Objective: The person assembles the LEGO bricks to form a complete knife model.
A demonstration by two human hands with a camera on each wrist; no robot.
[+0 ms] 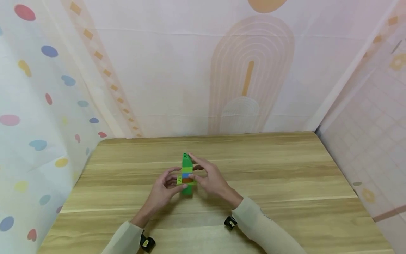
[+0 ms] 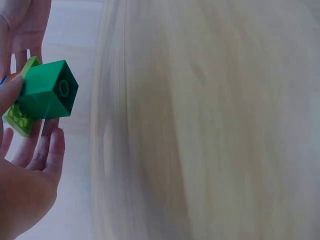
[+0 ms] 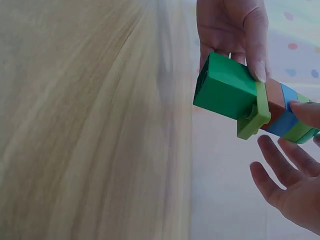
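A brick tower [image 1: 187, 173] of stacked plastic bricks, judged light, rigid and liable to split at the joints, is held above mid-counter [image 1: 285, 183], pinched at its lower bricks by the left hand [image 1: 164, 190] and touched by the right hand [image 1: 210, 180] with fingers apart; no containers are seen.

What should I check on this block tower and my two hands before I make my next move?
1. Block tower lifted clear of the table: ok, wrist views show its underside.
2. Left hand holds the bottom green block: ok, thumb along its side.
3. Right hand grips the upper blocks: cannot tell, most fingers look spread.
4. Blocks fully pressed together: cannot tell.
5. Light green plate sticks out sideways: ok.
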